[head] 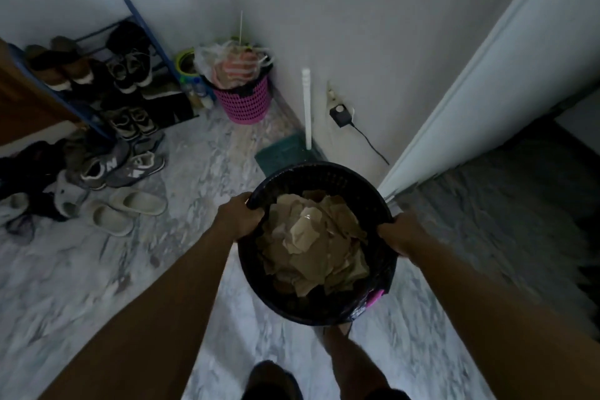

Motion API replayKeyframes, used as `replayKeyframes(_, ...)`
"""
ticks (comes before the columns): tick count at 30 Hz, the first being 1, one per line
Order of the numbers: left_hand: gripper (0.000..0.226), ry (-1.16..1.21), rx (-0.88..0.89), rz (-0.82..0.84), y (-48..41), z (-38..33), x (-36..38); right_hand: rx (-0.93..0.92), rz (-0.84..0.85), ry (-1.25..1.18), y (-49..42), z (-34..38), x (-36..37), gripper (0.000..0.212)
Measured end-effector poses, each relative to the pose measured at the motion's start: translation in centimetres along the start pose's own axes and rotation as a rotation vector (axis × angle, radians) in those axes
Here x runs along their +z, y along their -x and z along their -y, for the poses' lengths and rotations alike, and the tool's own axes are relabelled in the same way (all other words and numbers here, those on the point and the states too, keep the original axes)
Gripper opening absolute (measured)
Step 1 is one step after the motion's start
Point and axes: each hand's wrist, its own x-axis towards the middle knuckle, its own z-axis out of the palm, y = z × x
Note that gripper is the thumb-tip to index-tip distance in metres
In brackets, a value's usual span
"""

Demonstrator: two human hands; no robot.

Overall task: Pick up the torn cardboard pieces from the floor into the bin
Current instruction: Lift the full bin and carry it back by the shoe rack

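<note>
Item: black bin, which I hold above the marble floor, left hand and right hand both clenched on its rim; torn cardboard pieces heaped inside.

Both arms stretched out forward and down. Left hand and right hand curled closed, level, well apart.

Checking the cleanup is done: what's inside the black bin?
The black bin holds a heap of torn cardboard pieces. Anything beneath them, and the bin's bottom, is covered.
</note>
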Motion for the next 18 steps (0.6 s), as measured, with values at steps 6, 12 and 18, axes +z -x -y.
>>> replayKeyframes(6, 0.053, 0.037, -0.033, -0.010, -17.1, 3.3, 7.4, 0.032, -0.021, -0.007, -16.4, 0.4, 5.4, 0.042)
replayKeyframes(12, 0.052, 0.103, -0.001, -0.029, -31.2, 6.6, 14.1, 0.082, -0.094, -0.083, -30.2, -0.7, 10.6, 0.051)
replayKeyframes(18, 0.064, 0.140, 0.063, -0.023, -38.3, 7.4, 17.8, 0.058, -0.129, -0.199, -36.9, -1.7, 13.9, 0.069)
